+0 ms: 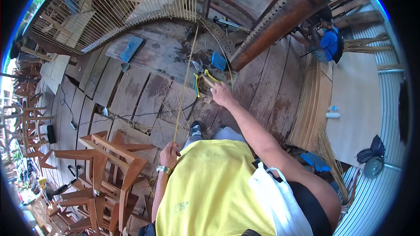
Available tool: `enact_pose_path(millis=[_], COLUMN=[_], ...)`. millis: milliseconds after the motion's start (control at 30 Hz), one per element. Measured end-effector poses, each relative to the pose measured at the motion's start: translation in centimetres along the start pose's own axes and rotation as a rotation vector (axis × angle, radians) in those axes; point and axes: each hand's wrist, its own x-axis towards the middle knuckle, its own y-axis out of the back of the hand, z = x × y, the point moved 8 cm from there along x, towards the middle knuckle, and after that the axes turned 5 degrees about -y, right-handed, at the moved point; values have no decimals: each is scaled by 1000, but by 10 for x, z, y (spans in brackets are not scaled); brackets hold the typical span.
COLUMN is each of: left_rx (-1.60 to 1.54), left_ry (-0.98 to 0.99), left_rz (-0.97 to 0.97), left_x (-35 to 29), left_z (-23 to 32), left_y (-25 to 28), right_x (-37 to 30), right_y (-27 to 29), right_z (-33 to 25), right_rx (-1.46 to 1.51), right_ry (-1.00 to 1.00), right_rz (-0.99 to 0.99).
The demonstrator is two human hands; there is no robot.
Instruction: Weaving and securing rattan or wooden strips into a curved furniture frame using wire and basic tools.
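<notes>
My left hand [169, 154], with a metal-banded watch at its wrist, is closed on a long thin cane strip [183, 89]. The strip runs away from me, taut and nearly straight, to the curved edge of a large slatted frame [144, 22]. My right hand [222, 95] reaches forward low, its fingers closed at the near end of a short tan stick [208, 81]. Right beside it are pruning shears [196, 85] with yellow-green handles spread apart, on or just above the floor. A blue block [218, 61] sits just beyond them.
A large drilled wooden post [280, 22] leans at the far right. Wooden chair frames [105, 161] crowd my left. Plank flooring [271, 87] has gaps, scattered straw and a dark cable. Another person in blue [329, 41] works at far right. A pale board [355, 100] lies to the right.
</notes>
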Motion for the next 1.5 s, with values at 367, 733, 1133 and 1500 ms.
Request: enact_pose_path(millis=[367,733,1133,1500], left_rx=[-50,-177,-299,-485], left_ry=[155,250,389,439], left_rz=[150,186,70,-152], left_x=[-12,43,159,193], left_z=[-37,-59,-74,-93], left_y=[95,83,216,317], right_x=[-54,46,391,487], right_y=[80,22,-65,17], right_z=[-328,-465,-542,-333], right_rx=[424,-94,-195,363], right_ry=[664,1386,1106,-315], right_rz=[-134,124,71,488])
